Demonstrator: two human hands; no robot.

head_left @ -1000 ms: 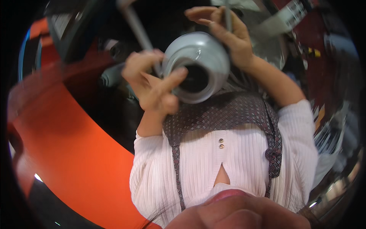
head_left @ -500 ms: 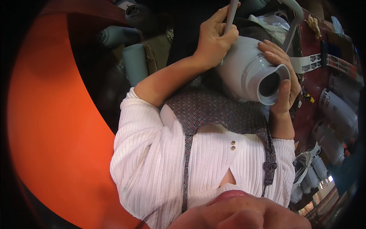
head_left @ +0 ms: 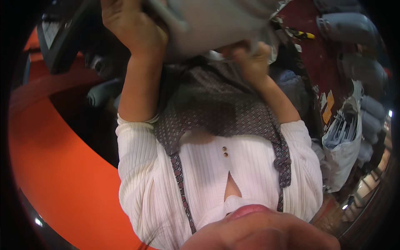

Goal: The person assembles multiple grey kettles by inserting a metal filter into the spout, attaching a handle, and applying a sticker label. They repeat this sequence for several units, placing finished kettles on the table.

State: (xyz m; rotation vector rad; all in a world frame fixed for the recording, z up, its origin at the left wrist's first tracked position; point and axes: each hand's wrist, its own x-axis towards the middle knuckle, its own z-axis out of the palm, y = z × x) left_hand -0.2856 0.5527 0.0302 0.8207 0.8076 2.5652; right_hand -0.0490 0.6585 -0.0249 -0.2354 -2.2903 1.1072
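A grey plastic jug body [head_left: 221, 25], smeared by motion, is held up at the top of the head view, and its upper part runs out of the picture. My left hand [head_left: 135, 29] is closed at its left side, by the long grey handle piece. At the lower right end my right hand [head_left: 253, 62] curls its fingers against the jug; blur hides exactly where they touch. The jug's mouth and spout cannot be made out. Below it, a dark patterned apron [head_left: 208, 100] covers my lap.
On the right, a dark red tabletop [head_left: 312, 58] carries a small yellow-and-black tool [head_left: 304, 35]. Several grey jug bodies [head_left: 350, 28] lie beyond it. A white plastic bag [head_left: 343, 162] holds grey handle-like parts. A large orange surface [head_left: 75, 179] curves along my left.
The jug has swung up and left, toward the top edge, and its mouth has turned out of sight. Both hands moved left with it. The view has shifted, showing more of the white bag.
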